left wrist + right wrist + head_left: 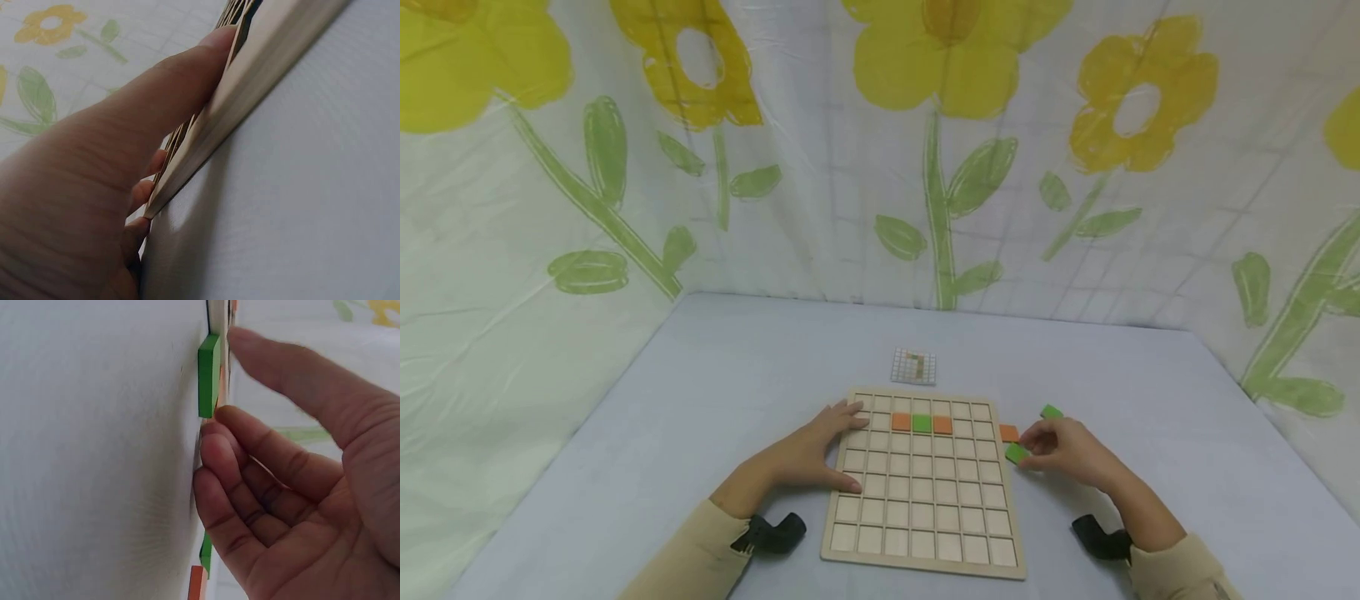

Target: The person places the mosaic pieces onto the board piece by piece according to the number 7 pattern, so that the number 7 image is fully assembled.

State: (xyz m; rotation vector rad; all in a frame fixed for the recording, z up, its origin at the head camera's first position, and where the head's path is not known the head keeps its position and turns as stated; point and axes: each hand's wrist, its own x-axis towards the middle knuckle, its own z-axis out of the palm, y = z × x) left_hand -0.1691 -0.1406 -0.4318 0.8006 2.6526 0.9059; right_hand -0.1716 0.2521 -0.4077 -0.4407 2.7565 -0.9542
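Left hand (pixel 805 454): spread over the left edge of the wooden grid board (pixel 925 568), thumb lying across the rim, remaining fingertips near the far left corner. It grasps no loose piece and appears to steady the board, which lies flat on the desk (pixel 737 358).

Right hand (pixel 1067 450): at the board's right edge, fingers bent, about the nearer green tile (pixel 1016 454). The right wrist view shows the index fingertip at one end of that tile and the thumb near the other; whether the thumb bears on it, and so whether the grip is complete, cannot be told.

Pieces set: an orange, a green and an orange tile sit side by side in the second row from the board's far edge. Pieces loose: an orange tile (pixel 1009 433) just beside the board's right edge, and a farther green tile (pixel 1051 412) beyond the right hand.

A small printed card (pixel 913 367) lies between the board's far edge and the desk's far edge.

Finding: the step in hand is judged to be picking up the nearer green tile. The next move calls for a firm two-sided pinch and a lift clear of the rim.
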